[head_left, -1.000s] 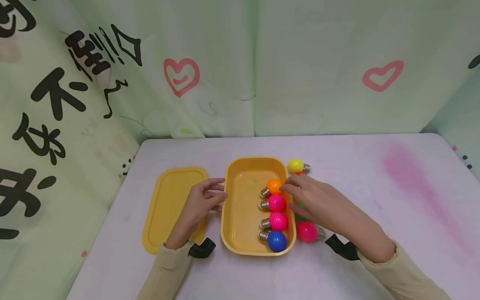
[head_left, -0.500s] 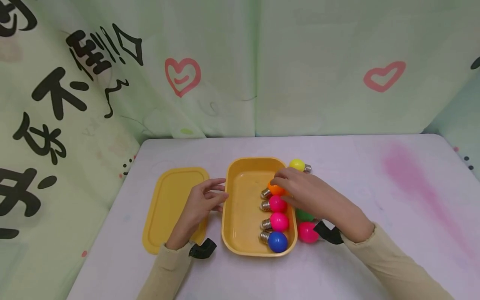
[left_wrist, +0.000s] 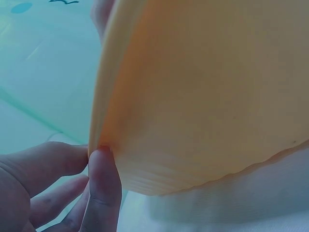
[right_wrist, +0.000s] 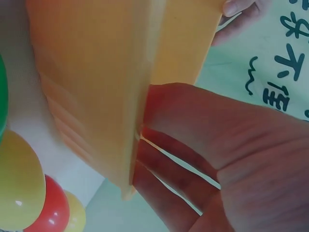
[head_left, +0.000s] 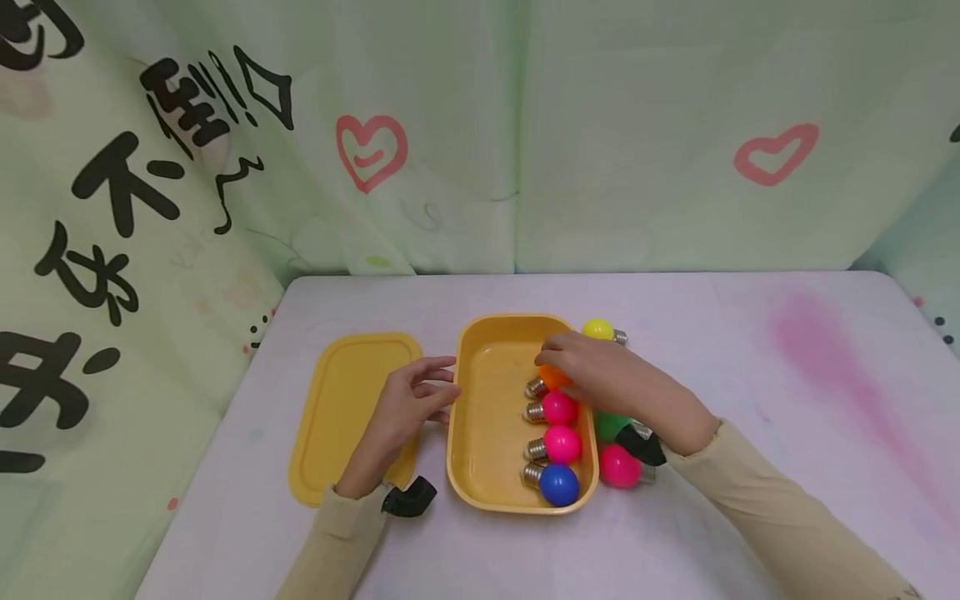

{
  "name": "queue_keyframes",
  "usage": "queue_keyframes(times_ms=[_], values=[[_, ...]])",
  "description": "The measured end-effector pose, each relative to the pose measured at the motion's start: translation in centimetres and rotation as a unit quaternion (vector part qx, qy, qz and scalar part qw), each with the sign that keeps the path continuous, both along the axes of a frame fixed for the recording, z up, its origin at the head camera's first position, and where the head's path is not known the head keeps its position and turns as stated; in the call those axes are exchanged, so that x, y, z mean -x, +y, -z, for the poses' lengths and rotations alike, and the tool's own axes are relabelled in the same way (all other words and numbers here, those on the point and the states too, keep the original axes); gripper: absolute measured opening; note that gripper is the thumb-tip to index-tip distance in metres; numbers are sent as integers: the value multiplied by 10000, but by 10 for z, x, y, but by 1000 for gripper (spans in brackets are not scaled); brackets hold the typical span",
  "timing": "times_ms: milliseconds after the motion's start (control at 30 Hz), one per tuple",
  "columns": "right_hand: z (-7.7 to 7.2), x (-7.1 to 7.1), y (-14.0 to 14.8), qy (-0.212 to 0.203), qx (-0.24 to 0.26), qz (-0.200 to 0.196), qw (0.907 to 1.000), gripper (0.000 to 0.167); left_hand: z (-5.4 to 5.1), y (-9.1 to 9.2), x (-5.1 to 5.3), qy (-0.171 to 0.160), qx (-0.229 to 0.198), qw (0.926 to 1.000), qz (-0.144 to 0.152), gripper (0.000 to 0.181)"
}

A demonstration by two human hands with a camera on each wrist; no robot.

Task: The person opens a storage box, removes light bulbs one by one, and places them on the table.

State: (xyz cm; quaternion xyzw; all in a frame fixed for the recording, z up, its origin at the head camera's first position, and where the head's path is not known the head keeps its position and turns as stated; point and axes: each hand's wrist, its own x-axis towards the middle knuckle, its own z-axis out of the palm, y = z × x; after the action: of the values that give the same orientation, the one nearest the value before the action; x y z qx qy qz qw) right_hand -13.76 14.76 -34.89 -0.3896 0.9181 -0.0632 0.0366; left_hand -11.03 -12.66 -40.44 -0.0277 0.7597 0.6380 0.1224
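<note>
Head view: right hand (head_left: pixel 603 372) partly hides the orange bulb (head_left: pixel 552 378), its grip unclear; left hand (head_left: pixel 407 402) pinches the tray rim (head_left: pixel 452 437).

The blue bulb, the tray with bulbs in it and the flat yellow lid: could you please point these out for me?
Blue bulb (head_left: pixel 557 484), head view: its round globe.
Tray (head_left: pixel 491 417), head view: its bare floor.
Lid (head_left: pixel 343 408), head view: its flat face.

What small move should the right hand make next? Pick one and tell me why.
I'd probably turn the orange bulb slightly so its metal base points more squarely left: the right hand is at that bulb, its base slants more toward the person than those of the two pink bulbs in its row, and the left hand pinches the yellow tray, which should steady it.
</note>
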Motion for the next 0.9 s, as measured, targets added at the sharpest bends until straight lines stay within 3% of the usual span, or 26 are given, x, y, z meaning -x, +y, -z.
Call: queue_keyframes(times_ms=[200,500,900], values=[[4,7,-6,-286,-189,87,9994,35,0,1,1,5,-7,10000,17,44],[9,16,-10,-368,-365,-73,9986,21,1,1,0,-2,10,10000,-15,43],[10,21,-11,-422,-449,-173,9979,19,0,0,-1,19,-57,10000,21,43]])
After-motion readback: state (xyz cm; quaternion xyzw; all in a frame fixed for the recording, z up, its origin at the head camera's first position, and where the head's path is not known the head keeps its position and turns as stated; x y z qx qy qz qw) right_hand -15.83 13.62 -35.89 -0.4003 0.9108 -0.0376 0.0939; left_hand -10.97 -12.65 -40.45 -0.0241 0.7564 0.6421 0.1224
